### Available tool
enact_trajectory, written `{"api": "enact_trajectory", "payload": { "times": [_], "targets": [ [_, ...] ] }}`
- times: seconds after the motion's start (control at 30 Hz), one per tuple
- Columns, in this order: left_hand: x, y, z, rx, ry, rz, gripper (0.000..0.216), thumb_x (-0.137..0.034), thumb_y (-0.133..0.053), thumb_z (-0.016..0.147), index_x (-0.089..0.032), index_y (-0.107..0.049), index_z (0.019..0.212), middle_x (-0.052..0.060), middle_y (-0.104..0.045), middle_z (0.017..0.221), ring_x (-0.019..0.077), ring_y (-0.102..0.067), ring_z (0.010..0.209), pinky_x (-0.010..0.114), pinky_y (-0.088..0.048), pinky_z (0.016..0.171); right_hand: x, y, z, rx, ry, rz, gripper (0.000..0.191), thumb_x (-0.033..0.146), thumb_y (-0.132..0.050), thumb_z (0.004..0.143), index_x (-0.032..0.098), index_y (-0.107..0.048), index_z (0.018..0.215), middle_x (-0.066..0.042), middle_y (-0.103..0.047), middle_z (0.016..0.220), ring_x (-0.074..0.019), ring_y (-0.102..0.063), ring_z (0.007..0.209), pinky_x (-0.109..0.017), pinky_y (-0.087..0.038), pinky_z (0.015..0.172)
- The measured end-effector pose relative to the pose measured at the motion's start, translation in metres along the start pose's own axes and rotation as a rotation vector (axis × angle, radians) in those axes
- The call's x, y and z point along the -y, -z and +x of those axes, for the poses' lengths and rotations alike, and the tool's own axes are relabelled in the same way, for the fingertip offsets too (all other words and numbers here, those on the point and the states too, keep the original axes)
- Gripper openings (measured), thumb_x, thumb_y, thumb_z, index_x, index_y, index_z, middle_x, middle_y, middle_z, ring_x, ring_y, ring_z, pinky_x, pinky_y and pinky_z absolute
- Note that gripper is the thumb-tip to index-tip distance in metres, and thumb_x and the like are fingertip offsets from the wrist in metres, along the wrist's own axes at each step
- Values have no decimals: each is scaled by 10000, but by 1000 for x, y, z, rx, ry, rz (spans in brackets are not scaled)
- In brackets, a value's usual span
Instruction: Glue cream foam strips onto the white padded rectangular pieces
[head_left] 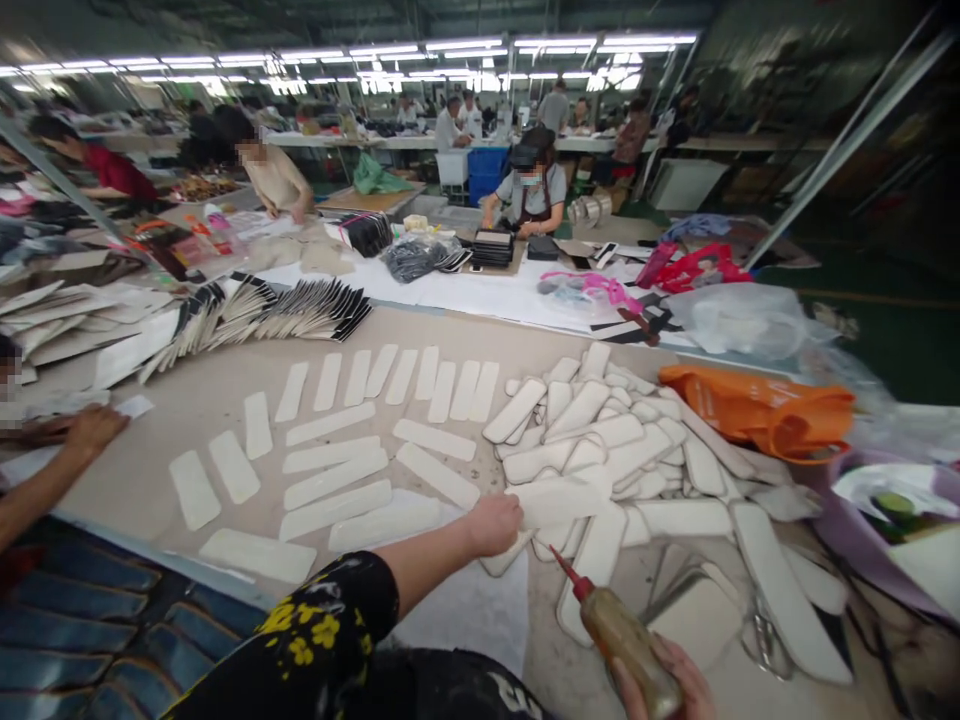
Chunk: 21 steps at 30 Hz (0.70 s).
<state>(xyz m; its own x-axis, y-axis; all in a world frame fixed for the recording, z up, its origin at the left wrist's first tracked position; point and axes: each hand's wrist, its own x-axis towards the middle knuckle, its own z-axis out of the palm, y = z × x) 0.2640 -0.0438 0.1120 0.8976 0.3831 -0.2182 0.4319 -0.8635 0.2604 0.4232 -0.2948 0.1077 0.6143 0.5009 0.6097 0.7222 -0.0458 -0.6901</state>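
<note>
My left hand (493,524) reaches forward from a black sleeve with yellow flowers and is closed on a white foam strip (559,498) at the near edge of a heap of white strips (615,445). My right hand (660,685), at the bottom edge, grips a squeeze bottle (621,630) of amber liquid with a red nozzle pointing up and left. Several single white strips (337,470) lie spread in rows on the table to the left of my left hand.
An orange bag (757,410) lies right of the heap. Scissors (765,640) and a metal tray (697,610) sit near my right hand. A co-worker's hand (94,430) rests at the left. Fanned black-and-white pieces (262,315) lie beyond. Other people work at far tables.
</note>
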Motion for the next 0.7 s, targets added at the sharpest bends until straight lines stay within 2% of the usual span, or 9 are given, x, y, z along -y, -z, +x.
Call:
{"api": "enact_trajectory", "payload": {
  "times": [0.13, 0.27, 0.37, 0.57, 0.7],
  "targets": [
    [19, -5, -71, -1, 17, 10, 121, -176, -439, 806, -164, -546, 861, 112, -560, 925, 220, -538, 811, 357, -461, 700, 26, -7, 6, 56, -158, 87, 367, 321, -705, 701, 200, -539, 1006, -115, -565, 1013, -271, -560, 966, -478, -490, 806],
    [41, -28, -145, 66, 62, 2, 135, -167, -396, 830, -184, -529, 829, 85, -556, 898, 202, -522, 793, 334, -441, 708, 44, -25, 12, 214, -247, 158, 343, 298, -676, 738, 202, -533, 1035, -123, -533, 1094, -262, -536, 1042, -473, -480, 862],
    [52, -46, -186, 115, 146, -32, 132, -159, -398, 825, -185, -528, 827, 84, -556, 892, 208, -520, 808, 335, -434, 717, 47, -42, 11, 315, -279, 198, 341, 306, -675, 739, 197, -535, 1030, -128, -534, 1119, -267, -530, 1061, -488, -469, 888],
    [68, -72, -228, 177, 266, -98, 103, -154, -418, 823, -184, -516, 831, 90, -557, 919, 215, -528, 828, 337, -435, 737, 51, -85, -11, 572, -263, 292, 358, 295, -657, 754, 206, -521, 1073, -112, -536, 1127, -265, -520, 1091, -506, -462, 907],
    [74, -85, -244, 174, 385, -145, 131, -166, -403, 856, -185, -516, 921, 72, -568, 878, 203, -549, 803, 308, -430, 709, 63, -111, -24, 732, -166, 297, 352, 273, -686, 730, 216, -544, 1047, -104, -547, 1112, -258, -525, 1078, -490, -478, 892]
  ]
}}
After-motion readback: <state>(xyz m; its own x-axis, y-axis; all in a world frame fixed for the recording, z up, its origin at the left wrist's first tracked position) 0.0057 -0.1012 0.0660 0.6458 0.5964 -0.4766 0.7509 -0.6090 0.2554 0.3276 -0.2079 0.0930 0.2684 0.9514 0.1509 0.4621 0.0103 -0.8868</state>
